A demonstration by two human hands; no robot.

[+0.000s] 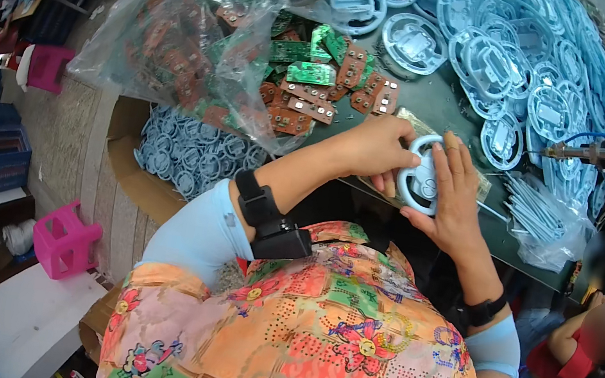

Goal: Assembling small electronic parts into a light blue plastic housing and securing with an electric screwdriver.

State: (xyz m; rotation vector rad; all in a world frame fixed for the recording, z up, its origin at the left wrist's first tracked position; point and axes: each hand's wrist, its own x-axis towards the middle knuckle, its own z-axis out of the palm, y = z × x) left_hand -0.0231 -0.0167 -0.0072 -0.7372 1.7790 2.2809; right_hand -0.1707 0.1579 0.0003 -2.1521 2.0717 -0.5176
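A light blue plastic toy steering wheel (424, 178) is between my two hands at the near edge of the green table. My left hand (381, 150) is closed on its left side, with the thumb on the rim and the fingers curled lower down. Over its right side lies my right hand (455, 185), its thumb at the near rim and its fingers along the top. Partly hidden under the wheel and my hands is a flat, pale, worn block (412, 121). Just left of it are brown and green circuit boards (319, 81) in a loose heap.
A clear bag of circuit boards (183, 43) sits at the left. Below it, a cardboard box (134, 162) holds small blue parts. Blue wheel pieces (496, 65) pile up far right, near a soldering iron (589, 152). Thin white sticks (533, 210) lie nearer; a co-worker (566, 346) sits beyond.
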